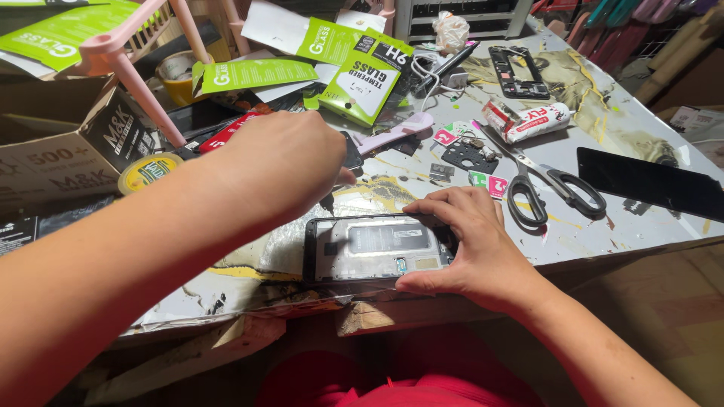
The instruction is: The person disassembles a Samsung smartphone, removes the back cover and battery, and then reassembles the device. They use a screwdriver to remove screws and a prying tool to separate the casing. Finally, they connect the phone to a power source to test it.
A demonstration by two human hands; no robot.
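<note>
Lying flat near the front edge of the table [648,226], back cover off, inner plate and parts bared: the opened phone [377,247]. Pinned at its right end by the right hand [471,245], thumb on the near edge, fingers curled over the far edge, grip closed on the phone. Poised just above the phone's far left corner: a dark pointed tool [328,202], pinched in the closed grip of the left hand [283,162]. Just right of the right-hand grip: black-handled scissors [554,188]. Farther right, well apart: a black glass panel [652,185]. Beyond the scissors: a white tube with red print [528,120] and an empty black phone frame [519,71]. Behind the left-hand grip: green screen-protector packets [362,68], a yellow tape roll [147,172] and a cardboard box [53,151].
</note>
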